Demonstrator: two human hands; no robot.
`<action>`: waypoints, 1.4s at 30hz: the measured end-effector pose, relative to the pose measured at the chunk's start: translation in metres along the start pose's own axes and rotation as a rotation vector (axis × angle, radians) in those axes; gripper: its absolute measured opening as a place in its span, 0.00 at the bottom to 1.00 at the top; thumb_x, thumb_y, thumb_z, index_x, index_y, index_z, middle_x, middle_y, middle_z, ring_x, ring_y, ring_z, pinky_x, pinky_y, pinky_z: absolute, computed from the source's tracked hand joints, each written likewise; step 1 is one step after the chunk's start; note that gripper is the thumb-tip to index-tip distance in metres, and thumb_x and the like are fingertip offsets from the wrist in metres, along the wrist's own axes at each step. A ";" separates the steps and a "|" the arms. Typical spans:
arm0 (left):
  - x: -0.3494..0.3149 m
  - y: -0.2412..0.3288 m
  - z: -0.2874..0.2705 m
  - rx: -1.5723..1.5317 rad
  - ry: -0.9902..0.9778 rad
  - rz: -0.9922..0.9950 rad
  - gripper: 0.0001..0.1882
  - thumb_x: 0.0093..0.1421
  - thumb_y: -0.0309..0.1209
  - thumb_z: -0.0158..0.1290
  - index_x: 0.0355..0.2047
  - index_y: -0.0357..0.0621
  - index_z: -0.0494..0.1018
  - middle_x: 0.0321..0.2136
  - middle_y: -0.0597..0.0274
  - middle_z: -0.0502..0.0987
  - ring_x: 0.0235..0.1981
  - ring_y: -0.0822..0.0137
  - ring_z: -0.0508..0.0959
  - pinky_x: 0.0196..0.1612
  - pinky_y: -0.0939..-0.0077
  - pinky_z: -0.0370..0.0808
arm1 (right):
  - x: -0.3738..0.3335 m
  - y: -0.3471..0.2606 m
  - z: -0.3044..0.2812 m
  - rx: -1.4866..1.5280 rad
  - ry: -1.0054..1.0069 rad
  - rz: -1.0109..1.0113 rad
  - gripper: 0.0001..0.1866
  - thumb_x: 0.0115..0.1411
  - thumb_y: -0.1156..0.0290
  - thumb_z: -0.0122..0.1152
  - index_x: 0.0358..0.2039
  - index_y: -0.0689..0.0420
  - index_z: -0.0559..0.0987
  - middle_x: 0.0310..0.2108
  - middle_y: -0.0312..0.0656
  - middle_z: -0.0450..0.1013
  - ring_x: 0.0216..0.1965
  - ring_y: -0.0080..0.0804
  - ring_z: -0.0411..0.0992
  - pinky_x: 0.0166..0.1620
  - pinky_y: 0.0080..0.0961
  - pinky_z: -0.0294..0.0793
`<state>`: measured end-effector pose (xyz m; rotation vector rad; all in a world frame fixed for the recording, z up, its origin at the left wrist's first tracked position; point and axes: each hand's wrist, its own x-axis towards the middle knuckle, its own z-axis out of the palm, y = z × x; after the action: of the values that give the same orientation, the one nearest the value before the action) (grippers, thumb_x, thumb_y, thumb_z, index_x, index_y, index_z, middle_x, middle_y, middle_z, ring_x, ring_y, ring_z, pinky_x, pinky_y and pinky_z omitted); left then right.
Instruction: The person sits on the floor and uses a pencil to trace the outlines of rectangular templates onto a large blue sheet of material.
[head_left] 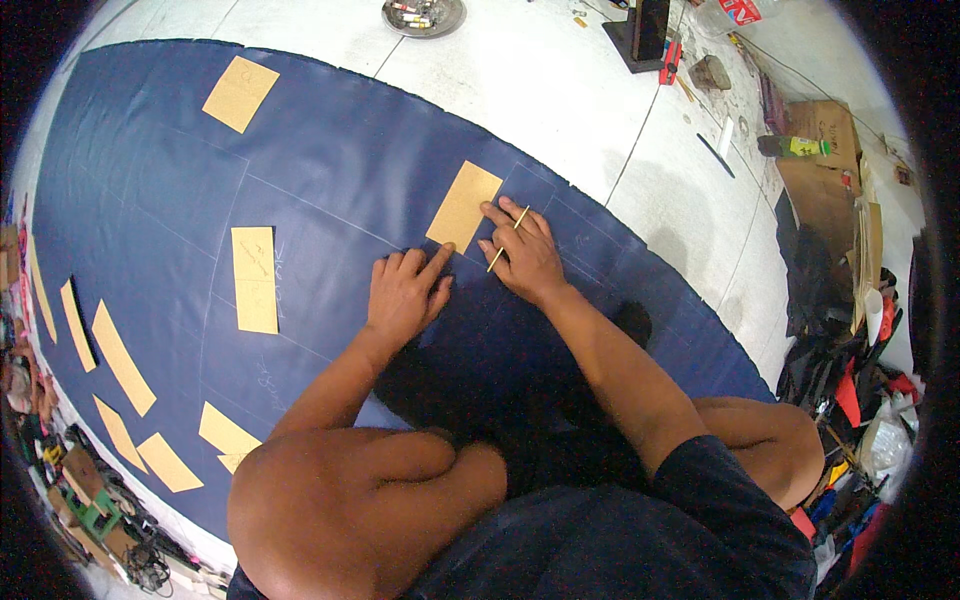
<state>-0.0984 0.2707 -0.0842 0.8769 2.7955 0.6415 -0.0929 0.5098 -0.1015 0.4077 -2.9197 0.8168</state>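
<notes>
I note folded legs (pixel 340 510) hiding part of the blue sheet (pixel 330 140). The tan card (pixel 463 207) lies just above frame centre, long axis steep, lower left to upper right. Left hand (pixel 402 293): fingers apart, index touching its lower edge; right hand (pixel 532 258): fingers clamped on a thin stick (pixel 496 260).

Round metal dish (pixel 452 24), cardboard box (pixel 812 188)

Tan rectangular card (pixel 465 203) lying flat, askew, on dark blue, pale-lined sheet (pixel 320 150); thin yellowish stick (pixel 495 261) slanting near card's right edge.
</notes>
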 end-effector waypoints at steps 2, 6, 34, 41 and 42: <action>0.000 -0.001 0.000 0.000 0.012 -0.002 0.28 0.60 0.41 0.60 0.61 0.56 0.73 0.37 0.60 0.73 0.40 0.56 0.73 0.44 0.60 0.68 | 0.000 -0.001 0.000 0.006 0.008 -0.005 0.14 0.63 0.64 0.66 0.28 0.55 0.70 0.62 0.42 0.72 0.66 0.46 0.65 0.65 0.46 0.61; 0.000 -0.001 0.000 0.006 0.006 -0.009 0.28 0.60 0.41 0.60 0.62 0.56 0.73 0.36 0.60 0.73 0.39 0.57 0.73 0.43 0.60 0.68 | 0.002 -0.002 0.000 0.004 -0.006 0.010 0.14 0.62 0.64 0.66 0.27 0.55 0.70 0.62 0.42 0.72 0.67 0.46 0.65 0.65 0.46 0.61; 0.003 -0.090 -0.041 -0.146 0.561 -0.365 0.21 0.58 0.35 0.60 0.52 0.45 0.76 0.38 0.49 0.77 0.41 0.47 0.75 0.45 0.54 0.71 | -0.002 0.007 0.006 -0.011 -0.057 0.015 0.10 0.64 0.65 0.62 0.33 0.56 0.71 0.65 0.46 0.68 0.68 0.51 0.62 0.66 0.54 0.56; -0.037 -0.235 -0.114 -0.015 0.464 -0.774 0.41 0.51 0.42 0.68 0.62 0.44 0.66 0.48 0.43 0.71 0.48 0.43 0.74 0.55 0.54 0.72 | 0.000 0.004 0.013 0.005 -0.056 -0.003 0.10 0.64 0.65 0.62 0.32 0.56 0.72 0.64 0.47 0.69 0.68 0.52 0.62 0.66 0.53 0.57; -0.035 -0.232 -0.112 -0.030 0.380 -0.811 0.45 0.49 0.45 0.70 0.63 0.43 0.64 0.49 0.41 0.70 0.49 0.42 0.73 0.56 0.54 0.72 | -0.003 0.007 0.012 -0.007 -0.055 0.005 0.10 0.64 0.65 0.62 0.32 0.56 0.72 0.64 0.47 0.70 0.68 0.52 0.63 0.66 0.53 0.57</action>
<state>-0.2173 0.0396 -0.0853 -0.4510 3.0596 0.7367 -0.0923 0.5104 -0.1156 0.4287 -2.9746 0.8088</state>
